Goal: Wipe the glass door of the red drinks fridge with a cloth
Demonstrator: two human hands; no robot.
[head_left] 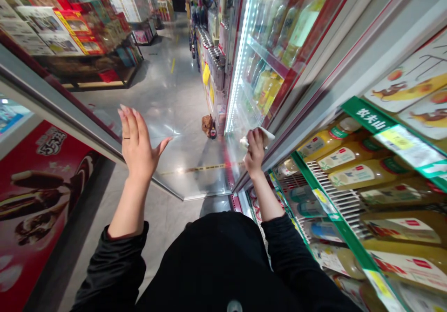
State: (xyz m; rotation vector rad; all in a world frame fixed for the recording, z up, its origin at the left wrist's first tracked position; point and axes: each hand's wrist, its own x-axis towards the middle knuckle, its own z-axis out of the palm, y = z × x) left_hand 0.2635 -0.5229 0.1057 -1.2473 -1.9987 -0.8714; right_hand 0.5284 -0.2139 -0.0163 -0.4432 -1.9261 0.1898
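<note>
A glass cooler door (206,194) stands swung open in front of me, with a grey and dark red frame. My left hand (138,146) is spread flat at the door's left side, thumb out, with nothing in it. Whether its palm touches the glass cannot be made out. Near the hinge side, my right hand (254,153) is closed on a white cloth (266,136), which is bunched under the fingers against or very near the glass. A ring shows on one left finger.
Shelves of yellow juice bottles (370,174) with green price rails (352,235) are close on my right. A red ice-cream freezer (52,200) stands at left. Through the glass show a lit bottle cabinet (265,74), boxed goods (63,28) and the grey floor (160,84).
</note>
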